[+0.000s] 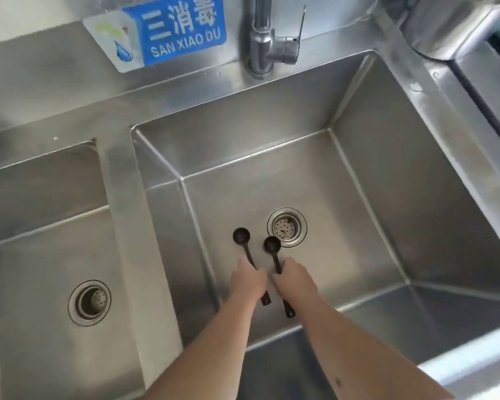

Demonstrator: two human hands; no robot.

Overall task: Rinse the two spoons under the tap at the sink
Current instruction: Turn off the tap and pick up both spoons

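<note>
Two small black spoons are held side by side over the right steel sink basin (pixel 367 215). My left hand (pixel 248 280) grips the handle of the left spoon (pixel 241 236), its bowl pointing away from me. My right hand (pixel 296 280) grips the handle of the right spoon (pixel 272 245), whose bowl lies beside the drain strainer (pixel 287 227). Both handle ends stick out below my hands. The chrome tap (pixel 260 39) stands on the back ledge; its spout runs out of view at the top, and no water is visible.
A second basin (pixel 41 249) with its own drain (pixel 89 303) lies to the left, past a steel divider. A blue sign (pixel 168 30) is fixed to the backsplash. The tap's lever (pixel 300 24) points up. A steel counter edge runs along the right.
</note>
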